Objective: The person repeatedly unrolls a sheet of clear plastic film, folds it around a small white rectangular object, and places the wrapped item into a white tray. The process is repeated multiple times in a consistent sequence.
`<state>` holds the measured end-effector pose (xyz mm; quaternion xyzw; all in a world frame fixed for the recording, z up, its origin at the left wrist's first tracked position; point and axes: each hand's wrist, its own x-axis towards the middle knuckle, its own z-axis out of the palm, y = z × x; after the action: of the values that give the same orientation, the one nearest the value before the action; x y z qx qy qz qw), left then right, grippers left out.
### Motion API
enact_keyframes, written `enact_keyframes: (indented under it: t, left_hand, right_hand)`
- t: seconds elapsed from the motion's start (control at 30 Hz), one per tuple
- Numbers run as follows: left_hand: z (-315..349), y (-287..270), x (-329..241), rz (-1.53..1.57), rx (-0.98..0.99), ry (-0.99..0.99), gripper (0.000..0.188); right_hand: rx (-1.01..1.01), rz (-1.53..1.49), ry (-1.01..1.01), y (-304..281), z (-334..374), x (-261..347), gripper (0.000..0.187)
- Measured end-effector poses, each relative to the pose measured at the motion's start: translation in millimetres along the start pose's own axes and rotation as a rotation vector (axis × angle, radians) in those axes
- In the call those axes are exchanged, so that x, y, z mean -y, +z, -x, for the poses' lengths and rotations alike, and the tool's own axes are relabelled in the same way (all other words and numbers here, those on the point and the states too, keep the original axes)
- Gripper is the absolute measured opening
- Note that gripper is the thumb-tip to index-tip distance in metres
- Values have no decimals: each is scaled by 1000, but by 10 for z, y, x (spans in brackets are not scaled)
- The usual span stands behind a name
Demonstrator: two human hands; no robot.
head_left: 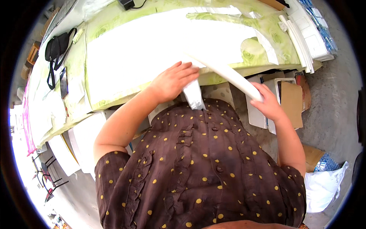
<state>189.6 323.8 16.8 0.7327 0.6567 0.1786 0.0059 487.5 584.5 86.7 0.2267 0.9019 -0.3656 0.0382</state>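
My right hand [267, 102] is closed around the near end of a long white tube [230, 76]. The tube slants up and left, its far end over the large white sheet [148, 45] on the table. My left hand [172, 82] lies with fingers stretched out near the table's front edge. Under those fingers, a crinkled white strip [193, 95] hangs over the edge toward my shirt. Whether the left fingers press on the strip or only rest over it is hard to see. Glare washes out much of the sheet.
Several similar white tubes [298, 45] lie at the table's right end. A black bag [58, 46] and a phone [63, 82] are on the left. Cardboard boxes [291, 103] stand below the table at right. A white sack [324, 189] sits on the floor.
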Motion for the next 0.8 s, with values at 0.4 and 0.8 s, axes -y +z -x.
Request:
enact_keyframes:
  t: [0.4,0.8]
  left_hand:
    - [100,-117,-36,39,144,3,55]
    - [118,-181,22,474,-72,-135,42]
  right_hand:
    - [-226,501,-144,-74,-1599,-15,62]
    - [-239,137,-747,926,-1286,782,46]
